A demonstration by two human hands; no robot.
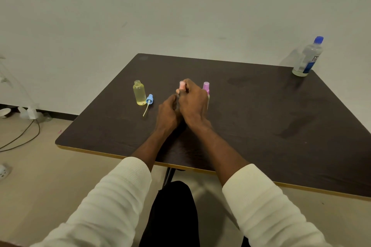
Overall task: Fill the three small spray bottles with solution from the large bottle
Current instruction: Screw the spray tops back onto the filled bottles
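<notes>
Working the middle bottle now, both hands meet at the centre of the tabletop (251, 106): the left hand (167, 113) curls round the body of the small bottle, mostly hidden behind the knuckles, while the right hand (193, 99) closes its grip up top, fingers and thumb wrapped about the pink spray cap (181, 85). That split makes sense, I'd say: one hand steadies the base so the other can twist the head, though whether it's coming off or going on I can't tell from here. Off to the left stands the yellow-tinted bottle (139, 93), upright, neck open, looking full nearly to the shoulder, and its blue sprayer (149, 99) lies just beside it with the dip tube pointing toward the near edge, parked close so it's handy for recapping. On the other side, just behind the right hand, the third bottle shows only its purple spray cap (206, 87), capped and waiting. And the large bottle (308, 58)? Well apart, far right corner, standing upright with its blue lid on and only a little liquid visible low inside. My read: one bottle filled, this one in hand, one to go, and a reach across for the supply is coming.
</notes>
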